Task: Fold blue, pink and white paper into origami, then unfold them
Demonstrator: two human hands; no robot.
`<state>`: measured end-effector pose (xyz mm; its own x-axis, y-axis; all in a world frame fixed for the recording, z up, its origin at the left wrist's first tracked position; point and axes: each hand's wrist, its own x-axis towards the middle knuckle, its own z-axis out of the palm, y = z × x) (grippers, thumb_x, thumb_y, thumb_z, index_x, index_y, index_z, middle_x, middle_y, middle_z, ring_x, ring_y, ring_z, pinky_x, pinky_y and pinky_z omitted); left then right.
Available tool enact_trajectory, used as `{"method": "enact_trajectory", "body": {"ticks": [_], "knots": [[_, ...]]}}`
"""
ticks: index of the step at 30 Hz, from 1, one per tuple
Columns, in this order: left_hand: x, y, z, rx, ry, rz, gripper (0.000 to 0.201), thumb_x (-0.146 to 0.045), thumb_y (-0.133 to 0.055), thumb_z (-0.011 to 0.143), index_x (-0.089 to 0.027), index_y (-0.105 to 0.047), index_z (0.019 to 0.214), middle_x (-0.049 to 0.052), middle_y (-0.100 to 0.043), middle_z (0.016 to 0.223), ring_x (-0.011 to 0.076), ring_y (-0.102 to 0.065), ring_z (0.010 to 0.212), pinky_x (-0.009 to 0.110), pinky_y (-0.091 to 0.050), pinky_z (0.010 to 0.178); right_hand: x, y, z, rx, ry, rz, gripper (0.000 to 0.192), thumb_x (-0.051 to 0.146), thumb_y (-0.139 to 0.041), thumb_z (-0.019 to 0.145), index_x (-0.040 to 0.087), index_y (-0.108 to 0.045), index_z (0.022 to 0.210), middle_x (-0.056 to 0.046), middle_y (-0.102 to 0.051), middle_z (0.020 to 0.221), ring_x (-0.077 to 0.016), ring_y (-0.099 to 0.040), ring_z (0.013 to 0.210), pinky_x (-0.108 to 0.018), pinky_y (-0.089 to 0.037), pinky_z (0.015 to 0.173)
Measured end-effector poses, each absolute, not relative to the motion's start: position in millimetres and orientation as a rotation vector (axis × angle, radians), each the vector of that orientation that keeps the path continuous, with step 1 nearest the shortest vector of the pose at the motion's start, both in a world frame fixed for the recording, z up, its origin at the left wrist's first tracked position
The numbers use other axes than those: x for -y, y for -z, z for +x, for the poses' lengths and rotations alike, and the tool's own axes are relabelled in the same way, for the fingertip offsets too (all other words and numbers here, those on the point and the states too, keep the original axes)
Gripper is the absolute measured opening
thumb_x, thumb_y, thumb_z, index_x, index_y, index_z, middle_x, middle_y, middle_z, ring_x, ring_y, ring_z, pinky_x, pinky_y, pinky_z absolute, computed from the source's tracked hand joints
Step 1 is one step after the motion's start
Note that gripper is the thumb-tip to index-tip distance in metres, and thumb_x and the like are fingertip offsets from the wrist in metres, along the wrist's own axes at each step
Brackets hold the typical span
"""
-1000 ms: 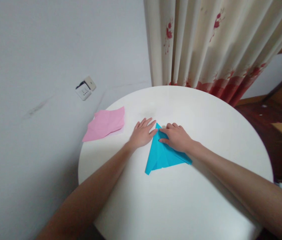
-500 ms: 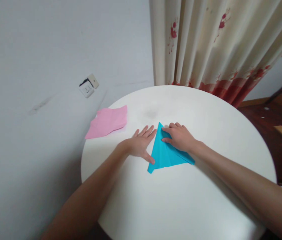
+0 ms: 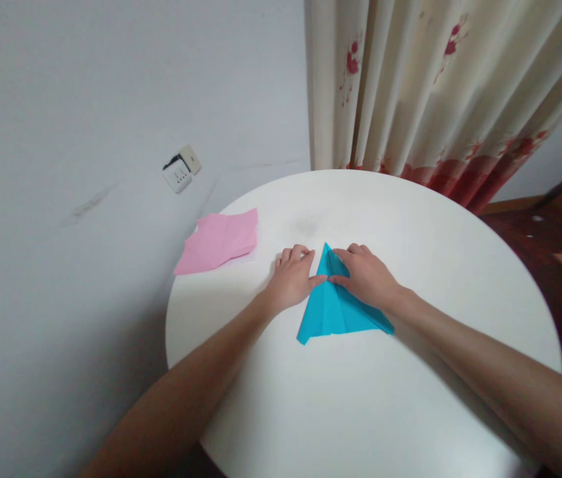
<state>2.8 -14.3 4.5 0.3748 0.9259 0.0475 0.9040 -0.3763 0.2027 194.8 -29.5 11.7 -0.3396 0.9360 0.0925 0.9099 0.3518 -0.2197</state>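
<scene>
Both hands [image 3: 333, 279] pressing blue paper [image 3: 338, 309], pink paper [image 3: 218, 240] left, curtain [image 3: 434, 99] behind

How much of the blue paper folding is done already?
Some way in: the blue paper already lies folded into a pointed triangle on the white table. Right now the left hand and right hand press down near its tip. The pink paper lies at the table's edge, creased but unfolded. What shape the blue one ends as, I cannot tell.
</scene>
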Motion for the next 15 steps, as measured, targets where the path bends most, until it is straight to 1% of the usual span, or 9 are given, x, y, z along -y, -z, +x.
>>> {"method": "enact_trajectory", "body": {"ticks": [3,7,9,11,13,15], "knots": [[15,-1,7,-1.614,-0.282,2.471,0.058,-0.051,-0.061,0.085,-0.023,-0.054,0.135,0.01,-0.052,0.127,0.0302,-0.048,0.116,0.043,-0.039,0.102,36,-11,191,2.34,-0.21,-1.752,0.034,0.042,-0.059,0.091,0.015,-0.062,0.113,-0.015,-0.062,0.106,-0.0295,-0.057,0.099,-0.035,-0.043,0.079],[16,0,9,-1.489,-0.353,2.472,0.054,-0.046,-0.065,0.084,-0.029,-0.057,0.134,0.007,-0.053,0.122,0.0272,-0.049,0.113,0.041,-0.038,0.103,34,-10,194,2.31,-0.247,-1.826,0.023,0.029,-0.052,0.094,0.016,-0.063,0.109,-0.014,-0.062,0.106,-0.029,-0.058,0.1,-0.033,-0.042,0.077],[16,1,9,-1.457,-0.369,2.464,0.054,-0.047,-0.067,0.083,-0.032,-0.057,0.133,0.007,-0.052,0.124,0.0274,-0.048,0.113,0.042,-0.037,0.104,28,-10,198,2.295,-0.272,-1.849,0.022,0.028,-0.052,0.094,0.017,-0.063,0.108,-0.014,-0.063,0.106,-0.0287,-0.058,0.101,-0.033,-0.042,0.078],[16,1,10,-1.446,-0.377,2.45,0.054,-0.047,-0.068,0.082,-0.033,-0.058,0.133,0.006,-0.052,0.125,0.0276,-0.048,0.114,0.043,-0.037,0.105,23,-10,203,2.261,-0.315,-1.878,0.024,0.03,-0.056,0.091,0.016,-0.063,0.11,-0.015,-0.064,0.106,-0.0285,-0.06,0.101,-0.033,-0.042,0.079],[17,2,12,-1.448,-0.39,2.439,0.053,-0.046,-0.068,0.082,-0.031,-0.058,0.132,0.006,-0.052,0.125,0.0275,-0.048,0.114,0.043,-0.036,0.105,21,-10,206,2.229,-0.351,-1.899,0.029,0.031,-0.061,0.088,0.016,-0.062,0.113,-0.015,-0.064,0.108,-0.0282,-0.061,0.1,-0.033,-0.043,0.079],[19,3,15,-1.46,-0.415,2.431,0.052,-0.044,-0.068,0.082,-0.029,-0.059,0.131,0.006,-0.053,0.123,0.0271,-0.048,0.114,0.042,-0.036,0.105,23,-12,205,2.231,-0.366,-1.903,0.03,0.03,-0.062,0.087,0.016,-0.061,0.114,-0.015,-0.064,0.108,-0.0281,-0.062,0.099,-0.032,-0.043,0.078]]}}
